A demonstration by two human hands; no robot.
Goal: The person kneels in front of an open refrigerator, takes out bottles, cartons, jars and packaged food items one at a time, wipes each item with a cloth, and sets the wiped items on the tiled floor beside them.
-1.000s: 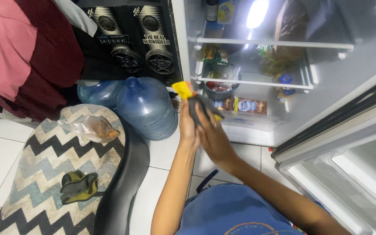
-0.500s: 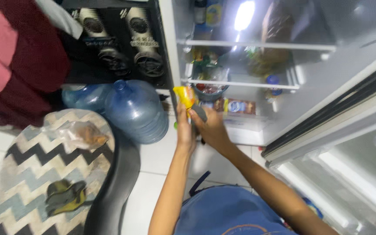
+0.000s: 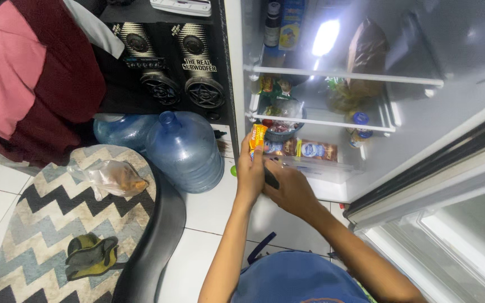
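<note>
My left hand (image 3: 250,174) grips a small yellow and orange packet (image 3: 257,136) and holds it upright at the front of the open fridge's clear bottom drawer (image 3: 315,165). Right beside it, my right hand (image 3: 290,191) is closed around a dark object (image 3: 271,178) that I cannot identify. Both hands touch each other just in front of the drawer. Inside the drawer lie several snack packets (image 3: 310,149). A bowl (image 3: 280,132) of wrapped items sits on the shelf above.
Two blue water jugs (image 3: 183,148) stand left of the fridge, with black speakers (image 3: 192,62) behind. A zigzag cushion (image 3: 40,224) carries a plastic bag (image 3: 113,177) and an olive pouch (image 3: 90,255). The fridge door (image 3: 450,224) is open at right.
Both hands have lowered and moved forward together, bringing the yellow packet down to the bottom drawer. The camera has shifted slightly.
</note>
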